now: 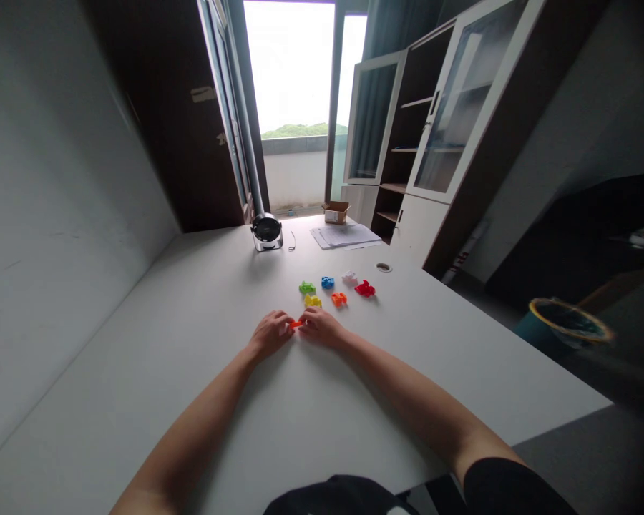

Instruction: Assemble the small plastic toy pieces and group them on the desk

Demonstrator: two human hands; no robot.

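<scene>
Between my two hands is a small orange-red plastic piece [296, 324], low over the white table. My left hand [272, 332] grips its left end with the fingertips, and my right hand [322, 327] pinches its right end. Fingers cover most of it, so its exact kind is hidden. Just beyond my right hand sits a small yellow plastic toy [313, 301]. Around it lie a green toy [307, 287], a blue toy [328, 282], an orange toy [339, 299], a pale pink toy [349, 277] and a red toy [365, 288].
A white table [236, 400] spans the view. Toward its far edge stand a round black device on a bracket [267, 230], papers [348, 236] and a small cardboard box [335, 212]. A round grommet [383, 267] lies right of the toys. A bin [569, 322] is beyond the right edge.
</scene>
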